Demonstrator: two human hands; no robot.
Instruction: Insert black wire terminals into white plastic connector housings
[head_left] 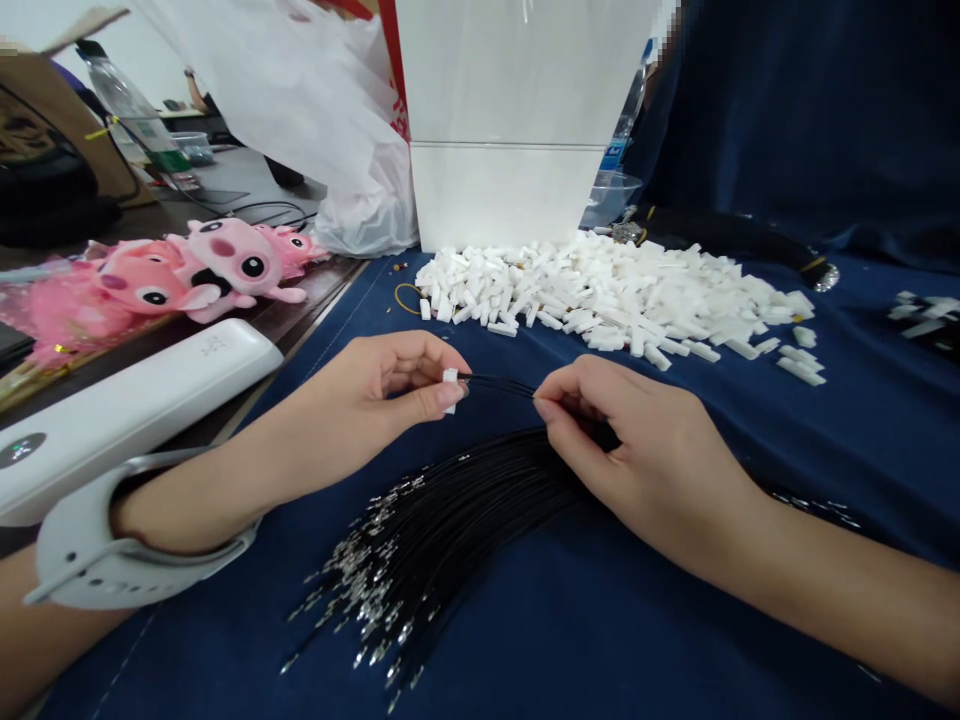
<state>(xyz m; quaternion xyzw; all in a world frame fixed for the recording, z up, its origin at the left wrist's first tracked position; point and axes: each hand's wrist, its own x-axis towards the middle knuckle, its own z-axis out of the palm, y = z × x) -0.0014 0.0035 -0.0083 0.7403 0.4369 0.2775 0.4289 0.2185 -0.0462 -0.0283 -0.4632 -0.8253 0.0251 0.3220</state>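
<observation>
Between the thumb and fingers of my left hand is a small white plastic connector housing. Thin black wires run from it across to my right hand, which pinches them between thumb and forefinger. Whether the wire ends sit inside the housing I cannot tell, as my left thumb covers part of it. Below both hands lies a thick bundle of black wires with silvery metal terminals fanned out toward the lower left.
A heap of white housings lies behind my hands on the blue cloth. A white box stands behind it. At left are a long white device, pink plush toys and a plastic bag.
</observation>
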